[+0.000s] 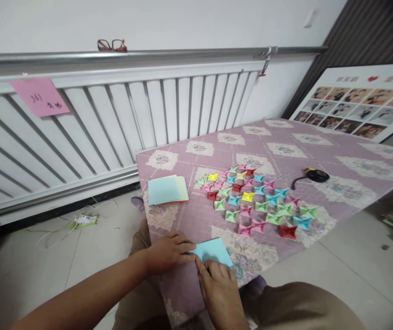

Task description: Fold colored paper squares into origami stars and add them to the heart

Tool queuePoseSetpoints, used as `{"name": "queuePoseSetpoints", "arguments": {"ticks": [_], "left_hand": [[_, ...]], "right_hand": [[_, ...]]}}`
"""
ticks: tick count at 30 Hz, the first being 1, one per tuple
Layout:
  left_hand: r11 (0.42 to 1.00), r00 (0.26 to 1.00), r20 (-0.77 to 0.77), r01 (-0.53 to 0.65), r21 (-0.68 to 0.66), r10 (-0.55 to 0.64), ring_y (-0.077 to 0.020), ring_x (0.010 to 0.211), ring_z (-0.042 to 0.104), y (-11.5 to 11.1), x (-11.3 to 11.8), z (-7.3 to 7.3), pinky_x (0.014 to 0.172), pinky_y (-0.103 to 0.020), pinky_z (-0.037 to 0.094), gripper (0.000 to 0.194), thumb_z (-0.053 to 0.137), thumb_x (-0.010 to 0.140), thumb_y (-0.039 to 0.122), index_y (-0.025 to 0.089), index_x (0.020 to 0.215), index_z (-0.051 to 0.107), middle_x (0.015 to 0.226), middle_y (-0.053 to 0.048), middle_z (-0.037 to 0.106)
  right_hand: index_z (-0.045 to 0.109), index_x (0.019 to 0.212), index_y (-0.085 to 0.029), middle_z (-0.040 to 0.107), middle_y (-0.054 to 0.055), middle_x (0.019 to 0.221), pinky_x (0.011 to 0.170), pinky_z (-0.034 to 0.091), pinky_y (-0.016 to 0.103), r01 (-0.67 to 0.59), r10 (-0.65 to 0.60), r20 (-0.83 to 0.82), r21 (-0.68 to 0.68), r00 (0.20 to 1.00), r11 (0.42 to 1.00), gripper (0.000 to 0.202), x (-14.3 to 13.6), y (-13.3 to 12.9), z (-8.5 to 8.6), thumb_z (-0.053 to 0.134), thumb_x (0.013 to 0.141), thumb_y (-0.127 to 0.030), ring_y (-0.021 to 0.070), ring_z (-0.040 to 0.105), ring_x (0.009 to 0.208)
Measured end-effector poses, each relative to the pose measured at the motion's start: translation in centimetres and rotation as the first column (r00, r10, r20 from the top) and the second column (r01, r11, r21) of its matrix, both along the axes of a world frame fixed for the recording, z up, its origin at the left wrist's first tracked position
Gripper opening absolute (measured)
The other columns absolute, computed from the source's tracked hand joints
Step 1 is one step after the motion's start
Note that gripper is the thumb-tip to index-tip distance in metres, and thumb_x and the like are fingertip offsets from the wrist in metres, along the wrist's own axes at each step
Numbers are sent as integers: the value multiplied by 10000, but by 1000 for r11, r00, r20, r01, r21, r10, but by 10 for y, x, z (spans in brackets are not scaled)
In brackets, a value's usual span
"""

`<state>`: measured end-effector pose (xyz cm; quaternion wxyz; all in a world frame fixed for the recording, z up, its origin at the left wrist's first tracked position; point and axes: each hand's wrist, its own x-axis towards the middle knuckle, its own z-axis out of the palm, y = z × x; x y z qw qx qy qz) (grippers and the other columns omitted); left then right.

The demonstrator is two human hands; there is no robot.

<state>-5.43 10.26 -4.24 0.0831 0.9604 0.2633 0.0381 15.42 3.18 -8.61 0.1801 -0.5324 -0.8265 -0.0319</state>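
Paper (213, 250) is risking a skew or wrinkle: uneven pressure from my fingers could be dragging it across the cloth (196, 224). It is lying ahead of my right hand (220, 286), whose bent fingers are touching its near edge, and to the right of my left hand (169, 252), whose outstretched fingers are meeting its left corner. Whether either is pinching it, I cannot tell.

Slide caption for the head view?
Left hand and right hand touch a light-blue paper sheet near small folded multicoloured paper shapes.
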Motion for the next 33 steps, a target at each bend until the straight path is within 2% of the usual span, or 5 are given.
{"name": "queuePoseSetpoints", "arguments": {"ticks": [4, 9, 21, 27, 33], "left_hand": [[999, 1000, -9, -23, -41, 22, -196, 1181, 439, 0, -1, -1, 966, -364, 311, 307, 453, 935, 222, 334, 1214, 515, 1314, -28, 519], [999, 998, -33, -51, 13, 51, -216, 1204, 421, 0, -13, -8, 954, -376, 324, 310, 417, 948, 236, 319, 1238, 490, 1340, -29, 500], [991, 991, -39, -126, 54, 128, -218, 1251, 394, -4, -29, -23, 978, -365, 349, 353, 390, 949, 173, 278, 1279, 460, 1348, -24, 499], [988, 994, -22, -101, 118, 105, -218, 1228, 418, -3, -30, -26, 941, -352, 388, 340, 405, 941, 173, 268, 1259, 477, 1323, -30, 518], [978, 996, -20, -80, 195, 85, -228, 1202, 436, -2, -30, -32, 919, -350, 396, 305, 431, 934, 188, 265, 1221, 500, 1322, -15, 514]], "right_hand": [[588, 1158, -299, 641, 17, 893, 730, 358, 367, -4, 4, 50, 2, 999, 1000, 424, -1, 2, -3, 677, 757, -195, 207, 541, 815], [599, 1134, -298, 660, 10, 951, 820, 347, 389, -19, 20, -23, 24, 1000, 1000, 411, 4, 0, -7, 683, 748, -185, 212, 553, 890], [629, 1074, -226, 670, 30, 1016, 909, 349, 378, -44, 54, -140, 75, 989, 996, 287, 26, -11, -23, 492, 840, -132, 225, 537, 996], [631, 1051, -209, 669, 30, 1023, 911, 355, 363, -74, 84, -66, 140, 994, 987, 329, 34, -13, -16, 346, 908, -129, 219, 538, 1010], [614, 999, -198, 653, 50, 969, 839, 390, 327, -116, 134, -100, 169, 986, 979, 259, 44, -9, -6, 367, 939, -250, 195, 572, 933]]}}
